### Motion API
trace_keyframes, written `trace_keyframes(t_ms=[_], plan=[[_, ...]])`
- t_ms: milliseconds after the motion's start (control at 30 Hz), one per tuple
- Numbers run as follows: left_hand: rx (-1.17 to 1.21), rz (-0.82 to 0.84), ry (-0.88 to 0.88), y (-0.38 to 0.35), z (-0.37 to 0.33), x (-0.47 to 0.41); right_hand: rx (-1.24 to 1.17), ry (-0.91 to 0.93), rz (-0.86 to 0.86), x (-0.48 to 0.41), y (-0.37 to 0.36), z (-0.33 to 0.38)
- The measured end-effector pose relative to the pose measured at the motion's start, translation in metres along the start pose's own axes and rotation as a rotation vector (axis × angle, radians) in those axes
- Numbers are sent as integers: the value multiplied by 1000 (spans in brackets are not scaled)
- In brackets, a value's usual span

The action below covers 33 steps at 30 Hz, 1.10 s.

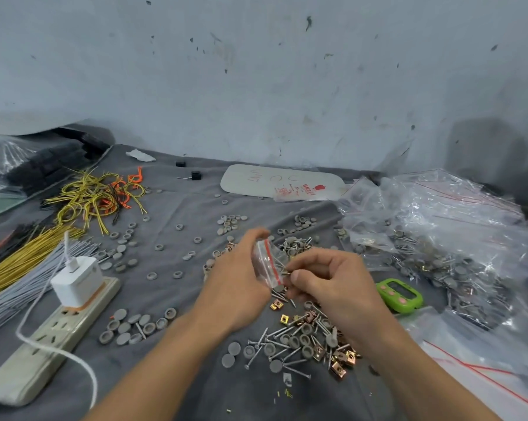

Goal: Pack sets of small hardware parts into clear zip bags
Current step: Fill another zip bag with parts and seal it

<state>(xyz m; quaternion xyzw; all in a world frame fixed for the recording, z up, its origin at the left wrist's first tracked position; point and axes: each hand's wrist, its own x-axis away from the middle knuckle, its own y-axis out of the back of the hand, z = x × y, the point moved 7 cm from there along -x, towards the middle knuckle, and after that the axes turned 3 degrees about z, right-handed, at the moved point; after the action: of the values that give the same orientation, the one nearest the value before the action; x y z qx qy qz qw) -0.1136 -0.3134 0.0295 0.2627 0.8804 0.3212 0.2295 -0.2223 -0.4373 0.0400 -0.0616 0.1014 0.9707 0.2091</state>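
Observation:
My left hand (pixel 238 281) holds a small clear zip bag (pixel 267 262) with a red strip, its mouth turned toward my right hand. My right hand (pixel 329 287) pinches a few metal screws (pixel 282 268) at the bag's opening. Below my hands lies a loose pile of screws, grey caps and copper clip nuts (pixel 305 341) on the grey cloth (pixel 171 372). More grey caps (pixel 135 326) lie scattered to the left.
A heap of filled zip bags (pixel 432 238) covers the right side. A green counter (pixel 399 294) lies beside it. A power strip with a white charger (pixel 74 296) sits at the left, next to bundles of yellow, grey and orange wires (pixel 98 196). A flat bag pack (pixel 281 183) lies at the back.

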Motion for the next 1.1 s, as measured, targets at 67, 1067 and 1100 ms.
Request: trace_keyframes(t_ms=[67, 1067, 1100], plan=[[-32, 32, -12, -5, -2, 0, 127, 66, -77, 0, 5, 5], [646, -152, 153, 27, 28, -20, 1208, -150, 146, -99, 15, -70], [643, -150, 152, 26, 29, -20, 1224, -149, 144, -97, 16, -70]])
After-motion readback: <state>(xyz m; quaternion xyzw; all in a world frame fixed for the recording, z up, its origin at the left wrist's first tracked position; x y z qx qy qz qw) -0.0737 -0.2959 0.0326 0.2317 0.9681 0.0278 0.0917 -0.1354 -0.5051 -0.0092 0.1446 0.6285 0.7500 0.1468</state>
